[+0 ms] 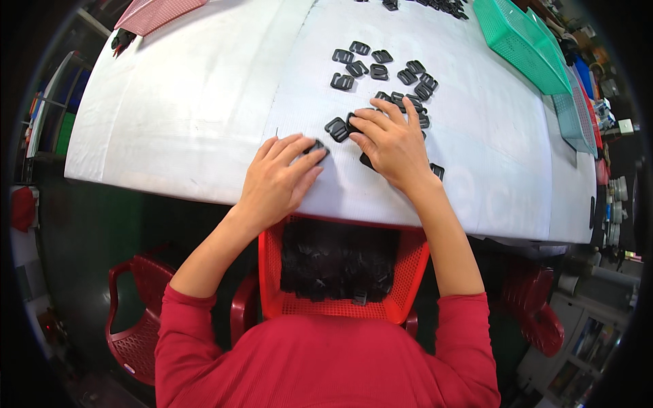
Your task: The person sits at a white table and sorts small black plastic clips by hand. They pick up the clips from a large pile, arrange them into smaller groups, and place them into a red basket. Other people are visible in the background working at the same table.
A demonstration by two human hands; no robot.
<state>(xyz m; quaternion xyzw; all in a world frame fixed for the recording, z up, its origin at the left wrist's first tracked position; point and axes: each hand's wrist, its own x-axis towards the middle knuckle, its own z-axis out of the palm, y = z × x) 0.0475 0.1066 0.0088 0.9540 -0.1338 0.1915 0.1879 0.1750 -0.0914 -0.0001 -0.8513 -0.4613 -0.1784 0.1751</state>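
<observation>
My left hand (280, 178) is at the near edge of the white-covered table, its fingers curled over a black plastic buckle (317, 147) that they partly hide. To its right, my right hand (396, 144) lies over a group of black buckles with its fingers spread. Its fingertips touch some of them, and the hand covers several in part. Just left of those fingertips lies one buckle (337, 129) in the open. Beyond the right hand, several more loose buckles (379, 71) are scattered flat on the cloth.
Below the table edge, in front of me, a red plastic basket (271, 272) holds many black pieces. Green baskets (520, 44) stand at the far right, a pink basket (160, 15) at the far left. A dark red chair (146, 319) stands left; more black pieces (445, 7) lie at the back.
</observation>
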